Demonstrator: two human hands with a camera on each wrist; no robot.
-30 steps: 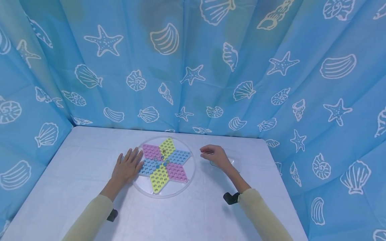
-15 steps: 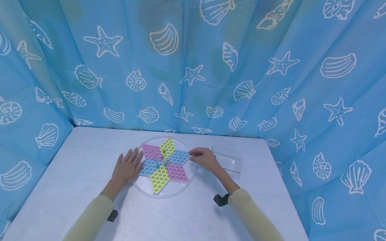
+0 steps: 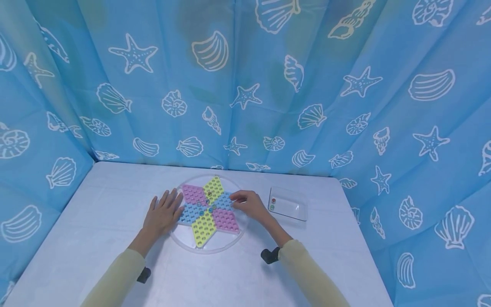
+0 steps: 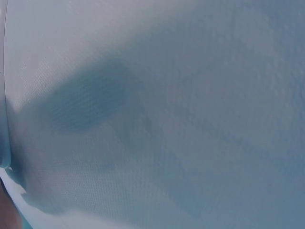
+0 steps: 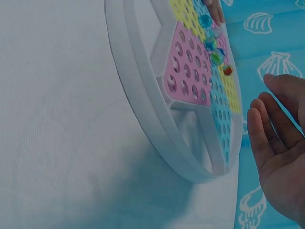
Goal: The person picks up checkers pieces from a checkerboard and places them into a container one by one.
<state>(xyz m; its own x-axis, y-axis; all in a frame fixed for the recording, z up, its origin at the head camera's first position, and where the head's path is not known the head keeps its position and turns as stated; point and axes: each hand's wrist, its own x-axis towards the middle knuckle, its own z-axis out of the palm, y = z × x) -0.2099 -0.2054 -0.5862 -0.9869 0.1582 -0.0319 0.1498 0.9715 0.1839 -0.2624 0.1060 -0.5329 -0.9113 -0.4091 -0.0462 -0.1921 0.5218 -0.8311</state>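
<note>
A round Chinese checkers board (image 3: 223,247) with a pink, yellow and blue star lies on the table. Several glass marbles (image 3: 201,212) sit around its middle. My left hand (image 3: 163,214) rests flat on the board's left rim, fingers spread. Over the blue point on the right is my right hand (image 3: 251,207), its thumb and forefinger close together. In the right wrist view the right hand (image 5: 281,157) shows its palm and bent fingers beside the board; whether a marble is between its fingertips is hidden. The left wrist view shows mostly blurred cloth.
A clear rectangular tray (image 3: 297,218) stands right of the board, with a reddish marble (image 3: 273,200) and a green marble (image 3: 272,207) at its left end. White cloth (image 3: 215,281) covers the table. A blue shell-print curtain (image 3: 245,128) encloses the back and sides.
My right hand has moved left from the clear tray to over the board's right side, uncovering the tray and its marbles. The left hand stays in place.
</note>
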